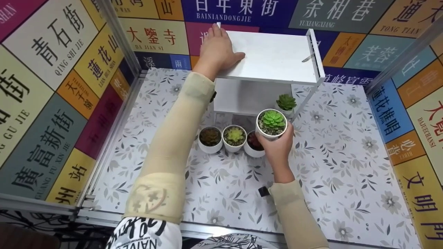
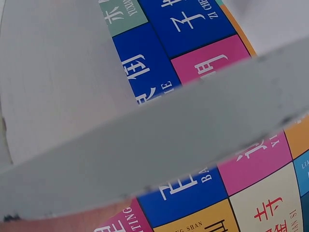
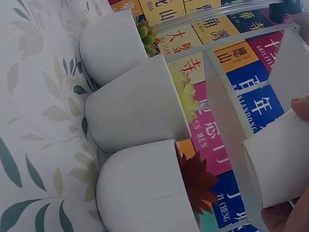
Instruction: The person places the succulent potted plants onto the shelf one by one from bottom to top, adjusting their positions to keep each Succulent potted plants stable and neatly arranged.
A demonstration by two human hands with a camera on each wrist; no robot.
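My left hand [image 1: 218, 50] rests palm down on the left end of a white shelf unit's top board [image 1: 273, 55], fingers stretched out over it. A potted light-green succulent [image 1: 271, 122] in a white pot is gripped by my right hand [image 1: 279, 147], upright in front of the shelf's right part. Behind it, a dark-green potted succulent [image 1: 286, 102] is at the right end of the lower shelf [image 1: 238, 98]. In the right wrist view the held white pot [image 3: 282, 159] shows at the right edge, with fingers on both sides.
In front of the shelf stand three white pots in a row: a brownish succulent [image 1: 210, 139], a yellow-green succulent [image 1: 234, 138] and a dark-red succulent [image 1: 254, 149], partly behind the right hand. The leaf-patterned table [image 1: 328, 180] is enclosed by walls with printed signs [image 1: 373, 52].
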